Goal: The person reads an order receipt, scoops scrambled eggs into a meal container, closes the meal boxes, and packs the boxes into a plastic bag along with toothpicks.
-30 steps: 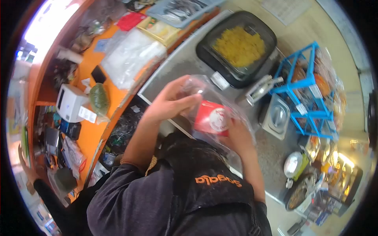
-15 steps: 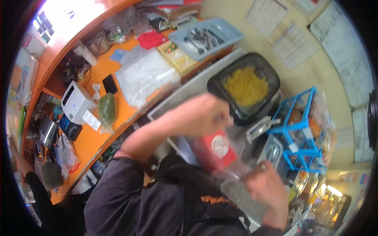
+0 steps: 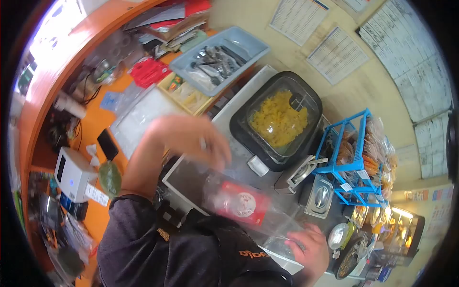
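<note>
A clear plastic bag [image 3: 282,222] lies slantwise in front of my chest, with a flat red packet [image 3: 243,203] bearing a round white emblem inside it. My right hand [image 3: 308,248] is closed on the bag's lower right end. My left hand [image 3: 189,141] is raised above and left of the bag, apart from it. Motion smears its fingers, so whether they hold anything is unclear. Behind the bag stands a black cooker [image 3: 277,119] with a see-through lid over yellow food.
A blue tray [image 3: 184,64] of cutlery stands at the back. On the orange counter are a white printer [image 3: 71,174], a phone [image 3: 108,144] and a green-filled bag [image 3: 110,179]. A blue rack [image 3: 342,167] of packets and a lidded steel container [image 3: 319,196] stand right.
My left hand has moved left, away from the red packet, and its fist has loosened. My right hand stays at the bag's end. The whole view has shifted.
</note>
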A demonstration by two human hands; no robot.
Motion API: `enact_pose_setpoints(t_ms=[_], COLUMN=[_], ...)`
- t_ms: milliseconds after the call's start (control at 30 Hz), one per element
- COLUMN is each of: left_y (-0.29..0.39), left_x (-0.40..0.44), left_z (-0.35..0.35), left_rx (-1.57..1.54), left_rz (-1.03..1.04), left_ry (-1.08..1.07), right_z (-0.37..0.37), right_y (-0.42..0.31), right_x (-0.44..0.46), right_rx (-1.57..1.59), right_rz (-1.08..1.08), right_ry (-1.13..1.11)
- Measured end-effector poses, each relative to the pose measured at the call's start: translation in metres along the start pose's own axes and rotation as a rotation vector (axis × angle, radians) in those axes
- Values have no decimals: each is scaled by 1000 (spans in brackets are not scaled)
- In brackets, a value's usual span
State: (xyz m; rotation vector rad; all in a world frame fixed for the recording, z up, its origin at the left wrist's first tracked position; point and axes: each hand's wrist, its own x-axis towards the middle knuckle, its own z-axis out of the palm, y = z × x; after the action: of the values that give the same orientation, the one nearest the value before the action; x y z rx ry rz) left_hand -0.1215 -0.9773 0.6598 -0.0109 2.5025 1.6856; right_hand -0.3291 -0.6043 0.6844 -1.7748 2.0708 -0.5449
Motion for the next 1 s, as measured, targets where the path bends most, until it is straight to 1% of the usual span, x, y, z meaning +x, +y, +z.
enact_pose_setpoints(t_ms=[33,67,100,133,200,300,367,400,433,467,500,533,567,600,633,700,767,800,867,900,1000], left_y=[-48,-62,-137,-215,-287,-350,-386,-390,-393,-382,-364,-380,-407,-404,-386,-342,-287,-272,-300,-299,-295], left_x=[15,29,48,67,92,102,103,104,99,99,99,94,87,83,75,75,72,68,54,50,42], left_z=[-30,-51,-88,-119,-161,-174,-184,-186,-192,-192,-197,-203,-225,-228,-229,-225,-212,-210,-239,-245,-248], left_rx=[194,145,103,413,833,779,796,806,922,889,920,992,1080,1145,1207,1096,1205,1261,1335,1369,1192], left_rz=[63,-246,-383,-178,-617,-988,-939,-894,-795,-780,-863,-780,-808,-747,-685,-766,-730,-717,-660,-631,-507], left_ry=[170,443,675,906,830,786,925,993,875,930,771,922,824,807,795,873,853,844,806,786,766], right_z=[3,6,9,9,10,14,10,7,4,3,2,-1,-3,-4,-6,-10,-11,-11,-9,-7,-2], right_y=[-5,-11,-14,-14,-9,4,8,8,8,9,14,17,22,25,28,33,38,40,44,45,48], right_x=[1,4,7,5,-4,-18,-25,-28,-33,-39,-42,-44,-47,-48,-48,-46,-45,-45,-42,-41,-39], right_rx=[1,0,0,-9,-14,-39,-47,-65,-83,-94,-106,-129,-148,-153,-159,-182,-198,-205,-198,-190,-168], right_rz=[69,135,199,218,262,376,422,459,505,541,565,573,588,602,612,606,590,587,587,580,568], right_ry=[106,214,324,346,382,368,375,381,384,390,410,403,398,395,391,393,395,396,397,395,387])
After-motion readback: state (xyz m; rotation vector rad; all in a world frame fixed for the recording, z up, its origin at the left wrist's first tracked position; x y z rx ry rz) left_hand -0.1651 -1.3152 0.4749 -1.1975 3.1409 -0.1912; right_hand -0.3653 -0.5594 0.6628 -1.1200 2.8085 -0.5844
